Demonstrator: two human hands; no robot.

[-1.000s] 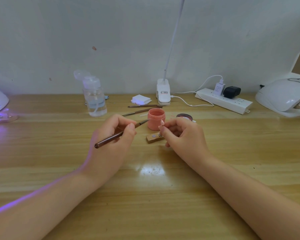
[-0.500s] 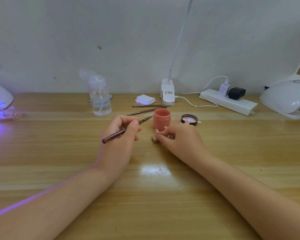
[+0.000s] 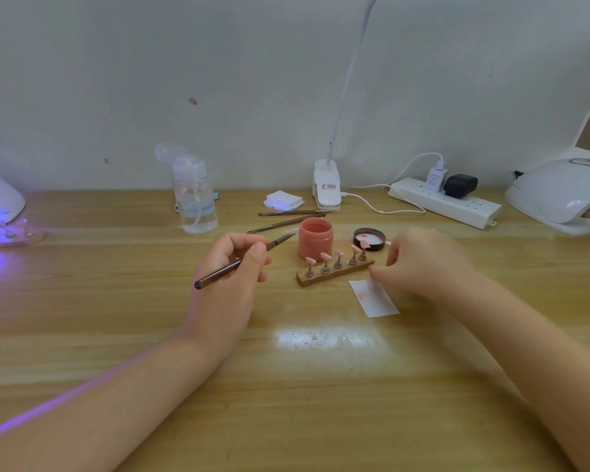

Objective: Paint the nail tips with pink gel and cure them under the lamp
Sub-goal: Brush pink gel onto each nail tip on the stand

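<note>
Left hand [image 3: 230, 267] pinching thin brown brush [image 3: 242, 261], bristles hanging near open pink gel jar [image 3: 315, 238]. Right hand [image 3: 419, 264] blurry, grip unclear, sitting at end of wooden strip [image 3: 334, 273] carrying five pink nail tips [image 3: 338, 252] mid-desk. Looking all coated, so curing next: needs steady level carry to white lamp [image 3: 559, 194].

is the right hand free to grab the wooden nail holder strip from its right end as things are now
Probably yes. The right hand is beside the right end of the wooden strip, blurred, apparently holding nothing. Nothing lies between them; only the paper slip is nearby.

A clear pump bottle [image 3: 195, 195] stands left of a power strip [image 3: 445, 202].
</note>
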